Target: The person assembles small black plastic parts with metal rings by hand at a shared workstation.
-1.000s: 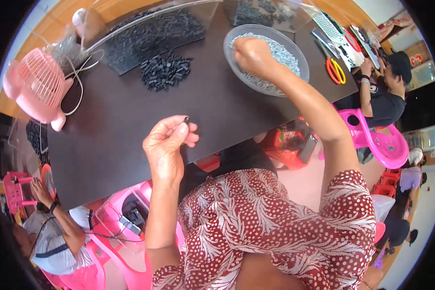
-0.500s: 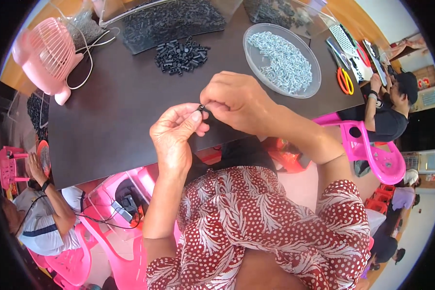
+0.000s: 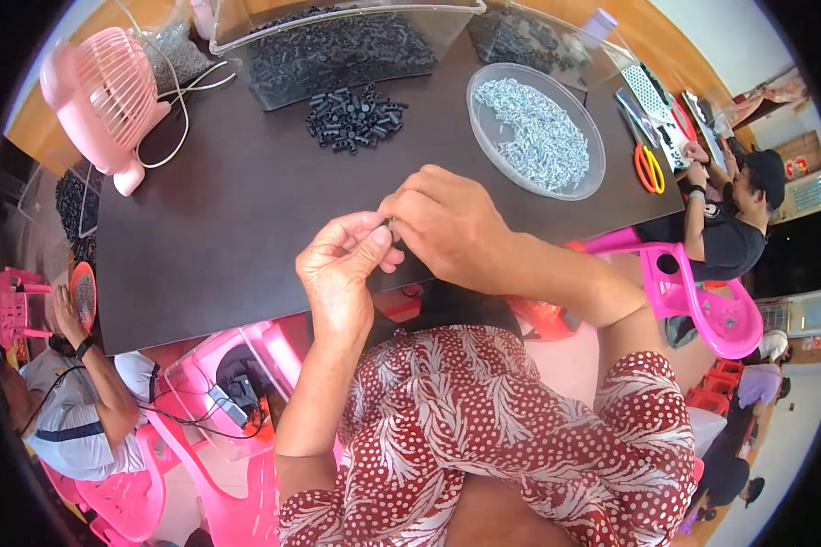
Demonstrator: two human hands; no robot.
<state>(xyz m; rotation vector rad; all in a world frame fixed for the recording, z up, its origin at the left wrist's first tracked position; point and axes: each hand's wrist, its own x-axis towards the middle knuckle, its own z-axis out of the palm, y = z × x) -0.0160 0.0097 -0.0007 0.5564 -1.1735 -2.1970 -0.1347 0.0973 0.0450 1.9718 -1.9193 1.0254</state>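
Note:
My left hand pinches a small black plastic part between thumb and fingers, just beyond the table's near edge. Against it, my right hand has its thumb and fingers pressed together; whatever they grip is hidden. Beyond the hands lies a loose heap of short black cylindrical parts. To the right of that heap, a round clear tray holds many small silvery screws.
Clear bins of black parts stand along the back. A pink fan with a white cord is at the left. Orange-handled scissors lie at the right. Co-workers sit at both sides near pink chairs.
Both hands sit slightly lower in the picture, as does the tabletop, so the view has shifted. The fingers have closed further over the black part, which shows less now.

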